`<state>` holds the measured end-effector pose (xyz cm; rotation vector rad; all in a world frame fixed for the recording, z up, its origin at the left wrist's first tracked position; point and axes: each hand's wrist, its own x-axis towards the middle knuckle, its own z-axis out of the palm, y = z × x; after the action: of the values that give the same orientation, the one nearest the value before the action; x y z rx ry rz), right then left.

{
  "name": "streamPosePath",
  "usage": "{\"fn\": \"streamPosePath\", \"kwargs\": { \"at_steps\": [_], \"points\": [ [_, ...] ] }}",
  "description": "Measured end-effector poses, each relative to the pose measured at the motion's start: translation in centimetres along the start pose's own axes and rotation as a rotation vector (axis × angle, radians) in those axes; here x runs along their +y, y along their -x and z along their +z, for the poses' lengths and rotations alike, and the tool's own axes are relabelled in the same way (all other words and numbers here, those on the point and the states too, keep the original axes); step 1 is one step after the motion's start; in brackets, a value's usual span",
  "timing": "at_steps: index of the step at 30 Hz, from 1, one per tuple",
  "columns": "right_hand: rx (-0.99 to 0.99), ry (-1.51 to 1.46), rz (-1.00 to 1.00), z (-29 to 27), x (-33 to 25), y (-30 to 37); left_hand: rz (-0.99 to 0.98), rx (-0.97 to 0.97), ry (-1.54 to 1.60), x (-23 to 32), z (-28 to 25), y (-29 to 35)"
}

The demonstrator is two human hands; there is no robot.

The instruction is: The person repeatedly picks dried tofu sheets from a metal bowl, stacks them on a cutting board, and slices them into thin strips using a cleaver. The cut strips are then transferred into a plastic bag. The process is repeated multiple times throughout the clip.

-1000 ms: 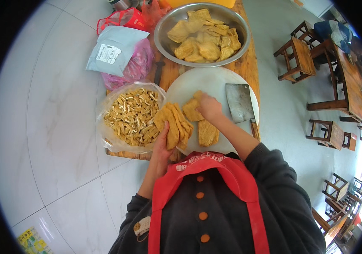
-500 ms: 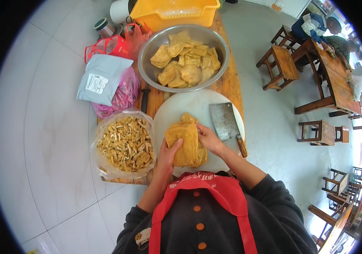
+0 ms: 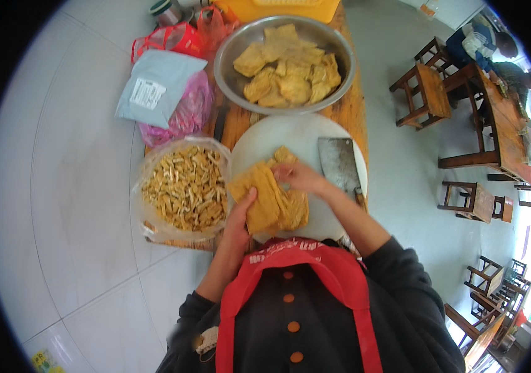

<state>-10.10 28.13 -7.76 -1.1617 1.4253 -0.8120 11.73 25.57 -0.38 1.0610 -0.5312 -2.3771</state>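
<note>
Loads of tan strips [image 3: 184,186] sat cut in our left clear plastic bag [image 3: 184,235]; uncut golden sheets [image 3: 296,87] piled up in the far steel bowl [image 3: 227,78]. Over the round white board [image 3: 290,133], our left hand [image 3: 240,214] gripped flat yellow slabs [image 3: 262,199]; our right hand [image 3: 302,177] curled alongside, hold unclear.

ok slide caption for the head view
Left hand holds tan sheets over a round board, right hand at their edge, cleaver alongside.

The top of the view cuts off the yellow plastic tub [image 3: 278,11] at the brown wooden bench's [image 3: 355,93] far edge. Flat golden tofu pieces [image 3: 260,194] hide the left hand's [image 3: 237,217] fingers; the right hand [image 3: 301,177] looks blurry.
</note>
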Motion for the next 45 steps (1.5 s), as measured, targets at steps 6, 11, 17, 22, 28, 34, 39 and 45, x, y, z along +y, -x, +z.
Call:
{"fn": "streamPosePath", "kwargs": {
  "at_steps": [6,11,17,22,28,34,39,45],
  "points": [
    [0.436,0.573,0.459,-3.1,-1.7,-2.4,0.033,0.188,0.155,1.3,-4.7,0.4],
    [0.461,0.660,0.458,0.2,-1.0,-3.8,0.022,0.234,0.157,1.1,-4.2,1.3],
    [0.204,-0.021,0.053,-2.5,-1.0,-1.6,0.046,0.017,-0.353,3.2,0.3,1.2],
    [-0.015,-0.361,-0.030,-2.9,-4.2,2.4,0.151,-0.176,-0.752,3.9,3.5,-1.5],
    [0.079,-0.422,-0.013,-1.5,-4.7,3.3,0.158,-0.171,-0.672,2.8,2.4,-1.7],
    [0.208,-0.087,0.313,0.3,-2.6,2.2,-0.027,0.007,-0.427,2.3,-1.5,-1.6],
    [0.270,0.707,0.571,2.6,0.6,6.4,-0.012,0.049,0.072,1.2,-4.9,0.6],
    [0.380,0.647,0.295,5.2,3.1,6.0,-0.061,0.005,0.219,-0.2,-5.9,0.6]
  ]
}}
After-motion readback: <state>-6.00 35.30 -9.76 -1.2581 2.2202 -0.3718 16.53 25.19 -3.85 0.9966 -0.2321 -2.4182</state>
